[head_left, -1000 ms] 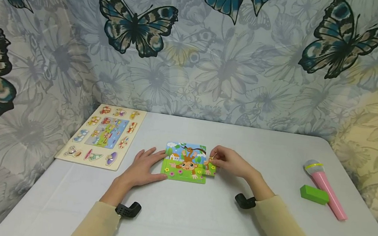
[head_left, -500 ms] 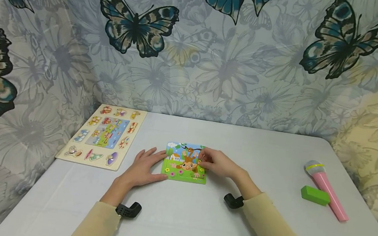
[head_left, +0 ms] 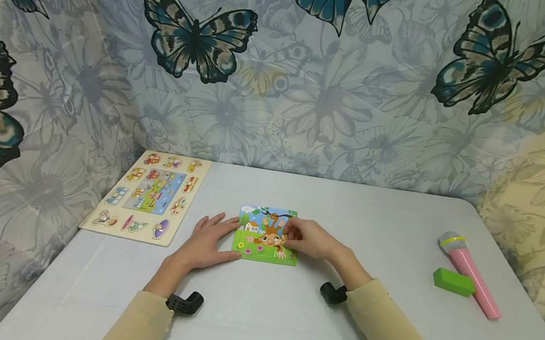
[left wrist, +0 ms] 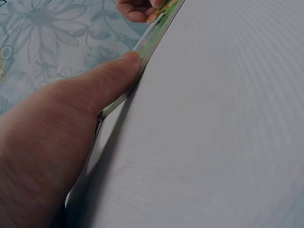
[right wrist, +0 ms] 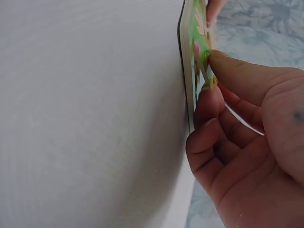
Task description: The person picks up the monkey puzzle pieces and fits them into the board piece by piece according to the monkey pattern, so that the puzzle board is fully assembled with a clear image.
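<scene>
A small jigsaw puzzle board (head_left: 255,251) with a cartoon monkey lies flat on the white table in the head view. My left hand (head_left: 205,245) rests at its left side, fingers spread, with thumb and fingertips on the edge. The left wrist view shows that thumb laid along the board's rim. Over the right part of the picture, my right hand (head_left: 312,239) pinches a puzzle piece (right wrist: 204,59) between thumb and fingers. In the right wrist view the piece is tilted against the board's face, and its far part overlaps the picture.
A larger cream puzzle board (head_left: 115,225) with vehicle pictures lies at the back left. On the right, a pink toy microphone (head_left: 474,280) lies beside a green block (head_left: 454,281). A butterfly-patterned cloth (head_left: 328,103) hangs behind the table.
My right hand has brought the puzzle piece leftward from beyond the board's right edge to over the picture, then shifted slightly lower. The left hand has stayed in place.
</scene>
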The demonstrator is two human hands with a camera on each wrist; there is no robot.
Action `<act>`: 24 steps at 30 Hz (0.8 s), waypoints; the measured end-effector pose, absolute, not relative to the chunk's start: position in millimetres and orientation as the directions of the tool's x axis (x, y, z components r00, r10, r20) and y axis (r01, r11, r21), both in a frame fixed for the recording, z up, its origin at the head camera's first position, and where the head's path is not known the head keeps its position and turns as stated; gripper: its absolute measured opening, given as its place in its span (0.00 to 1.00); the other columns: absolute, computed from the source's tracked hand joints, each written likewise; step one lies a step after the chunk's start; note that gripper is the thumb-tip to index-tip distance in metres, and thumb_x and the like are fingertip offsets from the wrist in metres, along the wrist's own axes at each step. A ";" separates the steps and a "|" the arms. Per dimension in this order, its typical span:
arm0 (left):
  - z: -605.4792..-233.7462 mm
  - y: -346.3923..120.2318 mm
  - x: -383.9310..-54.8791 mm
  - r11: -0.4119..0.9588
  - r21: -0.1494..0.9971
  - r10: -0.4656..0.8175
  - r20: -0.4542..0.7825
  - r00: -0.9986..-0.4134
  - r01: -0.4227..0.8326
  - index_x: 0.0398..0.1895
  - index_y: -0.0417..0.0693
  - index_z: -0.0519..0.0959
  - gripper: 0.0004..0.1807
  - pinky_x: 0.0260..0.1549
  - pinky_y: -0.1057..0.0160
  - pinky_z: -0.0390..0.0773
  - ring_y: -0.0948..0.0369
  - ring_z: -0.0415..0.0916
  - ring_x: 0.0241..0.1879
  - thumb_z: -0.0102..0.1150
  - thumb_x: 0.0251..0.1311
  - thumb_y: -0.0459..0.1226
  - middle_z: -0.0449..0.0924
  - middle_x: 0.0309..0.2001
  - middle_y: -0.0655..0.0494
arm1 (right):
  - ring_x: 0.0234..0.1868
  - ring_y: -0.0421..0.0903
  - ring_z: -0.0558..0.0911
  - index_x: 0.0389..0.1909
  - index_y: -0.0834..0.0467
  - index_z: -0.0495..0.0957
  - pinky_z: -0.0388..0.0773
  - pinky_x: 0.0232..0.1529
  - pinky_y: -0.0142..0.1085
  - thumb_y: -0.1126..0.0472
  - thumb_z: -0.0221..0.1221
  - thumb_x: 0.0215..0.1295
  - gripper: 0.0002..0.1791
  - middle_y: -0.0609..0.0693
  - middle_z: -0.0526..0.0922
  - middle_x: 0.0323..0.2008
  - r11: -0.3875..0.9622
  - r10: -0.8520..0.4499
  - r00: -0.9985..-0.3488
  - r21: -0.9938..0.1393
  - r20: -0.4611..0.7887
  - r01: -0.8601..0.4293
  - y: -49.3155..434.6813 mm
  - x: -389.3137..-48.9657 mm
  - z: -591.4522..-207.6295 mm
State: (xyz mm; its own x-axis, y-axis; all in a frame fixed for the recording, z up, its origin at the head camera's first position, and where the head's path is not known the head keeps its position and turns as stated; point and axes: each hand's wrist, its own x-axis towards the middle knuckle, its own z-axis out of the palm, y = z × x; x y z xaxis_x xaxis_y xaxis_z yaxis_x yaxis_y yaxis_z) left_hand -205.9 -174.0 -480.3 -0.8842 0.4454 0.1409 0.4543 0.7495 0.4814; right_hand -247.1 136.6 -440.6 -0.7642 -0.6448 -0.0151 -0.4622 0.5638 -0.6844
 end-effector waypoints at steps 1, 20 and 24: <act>-480.4 -174.1 -205.8 0.750 0.482 0.444 0.140 -0.885 0.453 0.74 0.50 0.69 0.44 0.71 0.37 0.40 0.47 0.48 0.77 0.66 0.58 0.60 0.63 0.75 0.56 | 0.31 0.41 0.75 0.41 0.60 0.77 0.74 0.35 0.35 0.65 0.67 0.65 0.09 0.44 0.77 0.29 0.567 -0.646 -0.763 -0.679 -0.016 -0.466 136.2 -247.1 -440.7; -480.5 -174.4 -206.1 0.746 0.487 0.446 0.142 -0.884 0.454 0.74 0.51 0.69 0.44 0.71 0.36 0.40 0.47 0.48 0.77 0.66 0.58 0.60 0.63 0.75 0.56 | 0.31 0.39 0.73 0.36 0.56 0.83 0.75 0.34 0.34 0.62 0.68 0.65 0.04 0.41 0.77 0.29 0.582 -0.687 -0.726 -0.606 -0.010 -0.542 132.8 -243.1 -439.7; -481.3 -174.8 -206.4 0.748 0.486 0.445 0.139 -0.885 0.452 0.74 0.51 0.69 0.44 0.71 0.37 0.39 0.48 0.48 0.77 0.66 0.58 0.61 0.63 0.75 0.56 | 0.31 0.40 0.73 0.36 0.56 0.83 0.74 0.34 0.34 0.61 0.69 0.65 0.04 0.42 0.77 0.29 0.574 -0.690 -0.724 -0.606 0.005 -0.551 132.9 -241.5 -438.8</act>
State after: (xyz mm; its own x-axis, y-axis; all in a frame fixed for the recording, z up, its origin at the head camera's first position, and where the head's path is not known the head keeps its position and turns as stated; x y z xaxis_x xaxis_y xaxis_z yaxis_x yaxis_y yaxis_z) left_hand -206.4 -174.8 -481.3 -0.8849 0.4446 0.1388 0.4521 0.7482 0.4857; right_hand -241.5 132.9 -438.8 -0.7242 -0.6896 0.0050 -0.5507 0.5740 -0.6060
